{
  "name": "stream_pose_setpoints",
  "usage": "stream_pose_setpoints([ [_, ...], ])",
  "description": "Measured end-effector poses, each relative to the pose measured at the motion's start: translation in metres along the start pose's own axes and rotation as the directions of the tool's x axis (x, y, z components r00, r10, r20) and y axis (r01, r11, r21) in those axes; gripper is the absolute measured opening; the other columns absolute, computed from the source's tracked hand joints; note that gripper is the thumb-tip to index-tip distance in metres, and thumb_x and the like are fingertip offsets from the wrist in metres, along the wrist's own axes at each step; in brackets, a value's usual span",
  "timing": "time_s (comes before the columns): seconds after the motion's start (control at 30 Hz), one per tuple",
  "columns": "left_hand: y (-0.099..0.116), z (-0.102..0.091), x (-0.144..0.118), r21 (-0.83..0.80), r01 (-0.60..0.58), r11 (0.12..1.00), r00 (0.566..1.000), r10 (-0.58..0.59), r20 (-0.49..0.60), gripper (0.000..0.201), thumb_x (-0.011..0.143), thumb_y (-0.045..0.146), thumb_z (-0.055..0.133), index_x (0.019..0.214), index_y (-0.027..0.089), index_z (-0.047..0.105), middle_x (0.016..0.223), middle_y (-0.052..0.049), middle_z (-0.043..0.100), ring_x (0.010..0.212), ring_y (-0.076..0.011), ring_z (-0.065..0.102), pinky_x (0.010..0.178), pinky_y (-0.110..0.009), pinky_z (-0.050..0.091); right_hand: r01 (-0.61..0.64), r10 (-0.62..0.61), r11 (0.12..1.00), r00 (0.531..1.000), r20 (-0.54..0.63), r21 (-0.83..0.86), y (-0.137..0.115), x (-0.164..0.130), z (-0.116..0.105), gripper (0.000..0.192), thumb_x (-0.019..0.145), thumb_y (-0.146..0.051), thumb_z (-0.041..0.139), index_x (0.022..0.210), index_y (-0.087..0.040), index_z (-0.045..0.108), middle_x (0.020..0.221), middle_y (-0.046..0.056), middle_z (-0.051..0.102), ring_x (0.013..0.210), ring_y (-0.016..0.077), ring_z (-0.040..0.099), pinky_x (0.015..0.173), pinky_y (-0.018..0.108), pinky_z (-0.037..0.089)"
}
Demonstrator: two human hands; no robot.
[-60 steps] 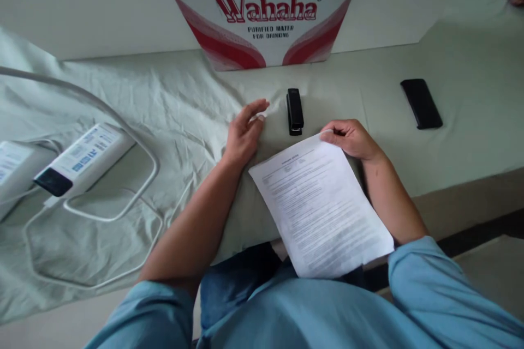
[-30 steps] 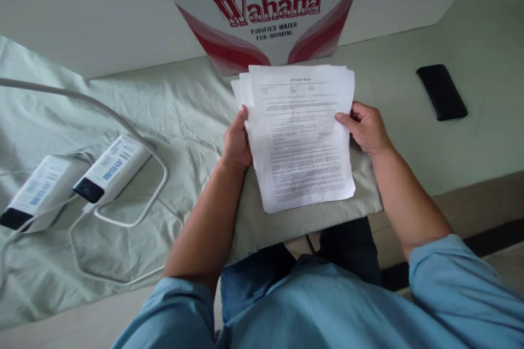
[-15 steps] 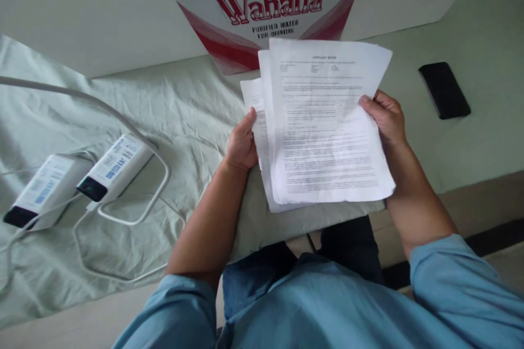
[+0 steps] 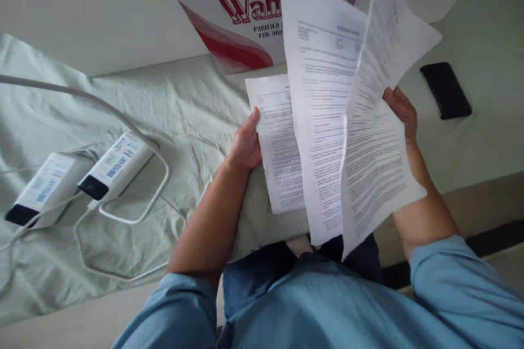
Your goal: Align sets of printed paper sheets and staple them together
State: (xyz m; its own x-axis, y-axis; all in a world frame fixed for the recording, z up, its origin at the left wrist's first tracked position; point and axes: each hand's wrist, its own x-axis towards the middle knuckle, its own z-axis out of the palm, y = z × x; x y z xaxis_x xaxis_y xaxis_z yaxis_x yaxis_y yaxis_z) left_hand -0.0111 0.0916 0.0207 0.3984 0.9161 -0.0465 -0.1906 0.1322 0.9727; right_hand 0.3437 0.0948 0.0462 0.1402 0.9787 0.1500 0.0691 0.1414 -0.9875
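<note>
Sheets [image 4: 374, 166] swung toward three o'clock (curling), right hand [image 4: 404, 113] closed on them. Left hand [image 4: 246, 142] pinched one page [image 4: 280, 147] at nine o'clock.

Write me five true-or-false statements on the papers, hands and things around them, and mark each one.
1. The left hand holds the edge of the left paper. True.
2. The right hand holds nothing. False: the right hand grips the raised sheets.
3. The black phone lies to the right of the right hand. True.
4. All the red lettering on the box is in plain view. False: the raised sheets hide part of the red lettering on the box.
5. Two white devices with black ends lie on the cloth. True.
</note>
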Motion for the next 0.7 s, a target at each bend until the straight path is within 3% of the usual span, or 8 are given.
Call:
stream_pose_setpoints([
  [0.1, 0.002, 0.002, 0.000, -0.061, 0.036, 0.997, 0.999, -0.038, -0.038, 0.073, 0.104, 0.085, 0.044, 0.130, 0.024, 0.077, 0.124, -0.010, 0.086, 0.146, -0.0397, 0.070, 0.117, -0.059, 0.063, -0.028, 0.025, 0.998, 0.999, 0.046, 0.056, -0.007, -0.004, 0.011, 0.047, 0.090, -0.075, 0.078, 0.118, -0.037, 0.080, 0.123, 0.005, 0.084, 0.137, 0.0364, 0.074, 0.104, 0.057, 0.067],
  [0.23, 0.003, 0.003, -0.001, -0.089, 0.051, 0.995, 0.997, -0.055, -0.046, 0.076, 0.103, 0.086, 0.044, 0.138, 0.025, 0.073, 0.131, -0.011, 0.085, 0.146, -0.0407, 0.069, 0.117, -0.059, 0.063, -0.096, 0.093, 0.986, 0.995, 0.022, 0.139, -0.013, -0.009, 0.026, 0.046, 0.081, -0.063, 0.092, 0.114, -0.032, 0.082, 0.111, 0.005, 0.087, 0.119, 0.0341, 0.080, 0.103, 0.056, 0.067],
  [0.33, 0.003, 0.004, 0.001, -0.087, 0.031, 0.996, 0.999, -0.033, -0.015, 0.083, 0.102, 0.090, 0.040, 0.145, 0.025, 0.070, 0.137, -0.012, 0.083, 0.151, -0.0418, 0.065, 0.119, -0.060, 0.062, -0.123, 0.121, 0.988, 0.992, 0.023, 0.095, -0.010, -0.010, 0.029, 0.042, 0.079, -0.061, 0.095, 0.105, -0.030, 0.083, 0.102, 0.006, 0.086, 0.105, 0.0327, 0.082, 0.098, 0.055, 0.067],
  [0.53, 0.002, 0.007, 0.003, -0.068, -0.025, 0.997, 0.999, 0.022, -0.040, 0.085, 0.104, 0.090, 0.035, 0.150, 0.026, 0.067, 0.142, -0.012, 0.080, 0.151, -0.0410, 0.065, 0.119, -0.061, 0.060, -0.124, 0.122, 0.991, 0.991, 0.050, 0.043, -0.005, -0.012, 0.031, 0.043, 0.082, -0.065, 0.093, 0.104, -0.029, 0.084, 0.099, 0.006, 0.086, 0.096, 0.0298, 0.081, 0.087, 0.049, 0.067],
  [0.6, 0.003, 0.008, 0.002, -0.130, -0.012, 0.991, 0.998, 0.005, -0.059, 0.081, 0.105, 0.088, 0.039, 0.148, 0.026, 0.069, 0.142, -0.012, 0.080, 0.151, -0.0402, 0.065, 0.121, -0.059, 0.059, -0.124, 0.122, 0.991, 0.991, 0.058, 0.050, -0.006, -0.014, 0.034, 0.043, 0.082, -0.066, 0.093, 0.104, -0.029, 0.084, 0.097, 0.005, 0.086, 0.090, 0.0278, 0.081, 0.084, 0.047, 0.068],
  [0.7, 0.003, 0.010, 0.000, -0.357, 0.056, 0.933, 0.989, -0.100, -0.107, 0.072, 0.105, 0.080, 0.052, 0.144, 0.022, 0.072, 0.141, -0.012, 0.081, 0.152, -0.0397, 0.064, 0.123, -0.054, 0.058, -0.144, 0.138, 0.986, 0.988, 0.069, 0.085, -0.008, -0.017, 0.039, 0.042, 0.080, -0.064, 0.096, 0.102, -0.030, 0.085, 0.094, 0.003, 0.086, 0.082, 0.0243, 0.079, 0.077, 0.042, 0.067],
])
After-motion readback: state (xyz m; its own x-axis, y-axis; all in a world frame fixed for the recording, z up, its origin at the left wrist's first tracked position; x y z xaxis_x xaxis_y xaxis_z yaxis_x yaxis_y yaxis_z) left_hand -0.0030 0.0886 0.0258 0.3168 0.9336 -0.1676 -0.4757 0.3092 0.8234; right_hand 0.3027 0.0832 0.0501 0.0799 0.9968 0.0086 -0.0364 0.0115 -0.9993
